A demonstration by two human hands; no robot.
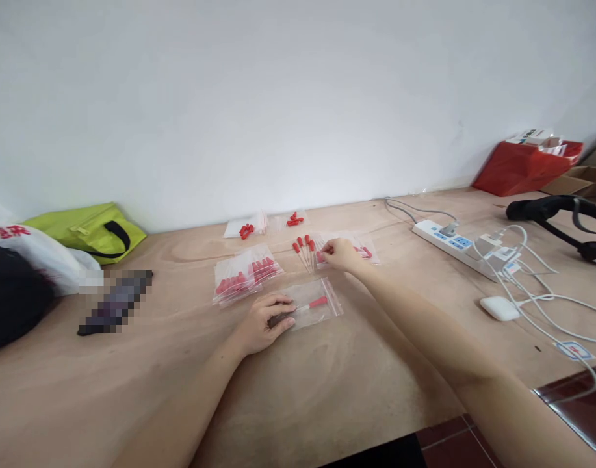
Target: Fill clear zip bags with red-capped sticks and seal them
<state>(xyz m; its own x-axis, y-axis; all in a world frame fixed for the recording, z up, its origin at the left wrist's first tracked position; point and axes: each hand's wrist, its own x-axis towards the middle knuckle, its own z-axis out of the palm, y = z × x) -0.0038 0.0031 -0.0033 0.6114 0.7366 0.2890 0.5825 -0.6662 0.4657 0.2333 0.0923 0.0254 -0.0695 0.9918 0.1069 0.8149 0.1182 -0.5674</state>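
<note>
A clear zip-lock bag lies at the front, with one red-bulbed dropper inside. My left hand grips the bag's left end between thumb and fingers. Farther back, my right hand has its fingertips pinched together over another zip-lock bag. A bit of red shows at those fingertips; whether they hold it I cannot tell. Just left of that hand are several loose droppers, bulbs pointing away from me. Filled zip-lock bags of red-bulbed droppers overlap behind my left hand.
Near the wall lie small piles of red bulbs on clear bags. To the right are a white power strip, tangled cables, a white charging block, a black headset and a red bag. A green bag sits left.
</note>
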